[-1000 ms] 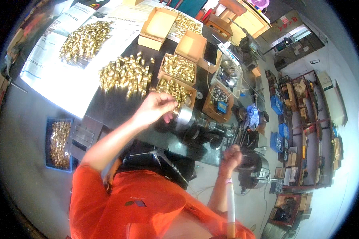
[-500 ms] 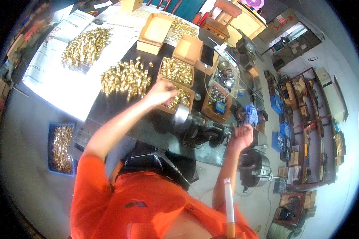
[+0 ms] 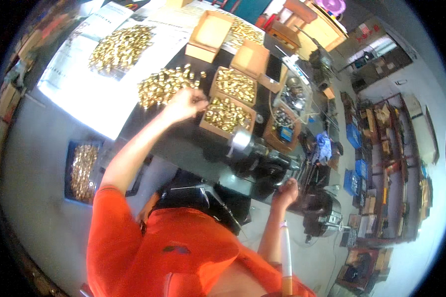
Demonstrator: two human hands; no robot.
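Observation:
My left hand (image 3: pixel 186 105) is over the dark bench, between a loose pile of brass fittings (image 3: pixel 164 88) and an open cardboard box (image 3: pixel 217 129) of the same fittings. Its fingers are curled together; whatever they hold is too small to make out. My right hand (image 3: pixel 286 192) is closed beside the right end of a small bench machine (image 3: pixel 262 166), and what it grips is hidden. A round silver chuck (image 3: pixel 240 140) forms the machine's left end, close to the box's near corner.
Another box of brass pieces (image 3: pixel 235 85) adjoins behind. Newspaper (image 3: pixel 79 106) carries a further heap (image 3: pixel 121 48). Trays of metal parts (image 3: pixel 282 129) and a blue cloth (image 3: pixel 323 147) lie right. A dark motor (image 3: pixel 322 213) stands near my right arm; a blue crate (image 3: pixel 84 173) sits lower left.
My left hand has come out of the near box and moved left toward the loose pile. My right hand has moved nearer to me, away from the blue cloth. The whole view has shifted slightly.

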